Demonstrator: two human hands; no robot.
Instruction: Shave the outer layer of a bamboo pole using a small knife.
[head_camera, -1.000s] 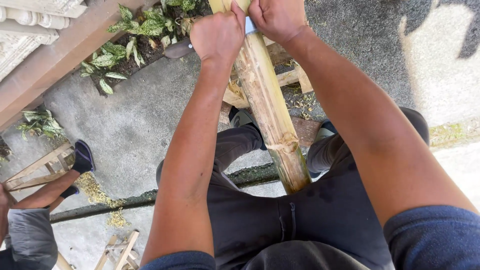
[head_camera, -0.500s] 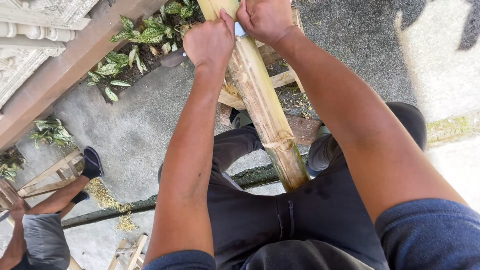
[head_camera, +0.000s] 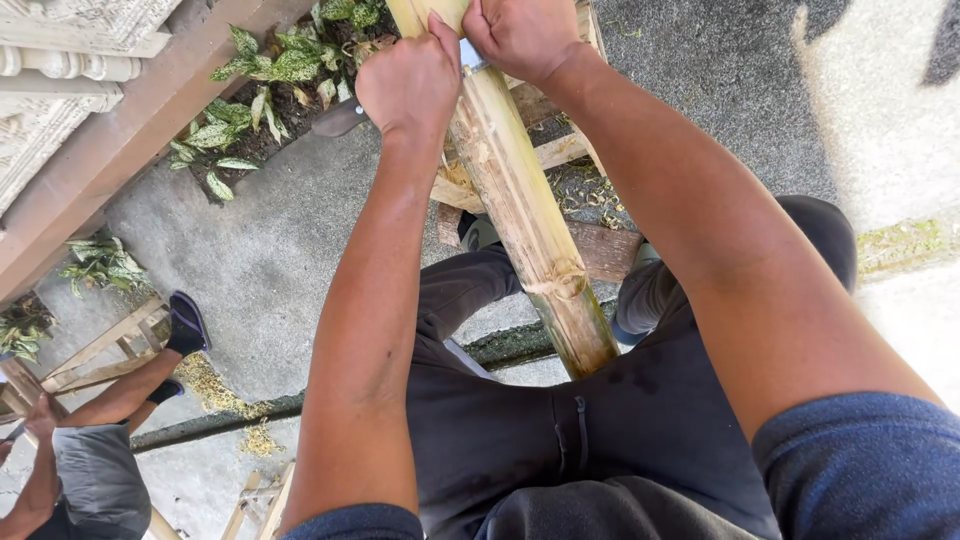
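At top centre of the head view, left hand clenched in a fist against the left flank of a thick bamboo pole; right hand likewise clenched, on the pole's upper right side. Between the two fists, a short bright strip of metal blade laid across the pole; grey blade tip projecting to the left of the left fist. Grip on the blade's ends hidden inside the fists. Pole slanted from the top edge down to the lap, lower end resting against dark trousers between the knees; a raised node ring low on the pole, pale shaved patches above it. Beneath the pole, wooden slats and scattered shavings on grey concrete. Upper left, spotted green plants in a soil bed beside a wooden beam. Lower left, another person's leg with a dark sandal, beside a pale wooden frame.
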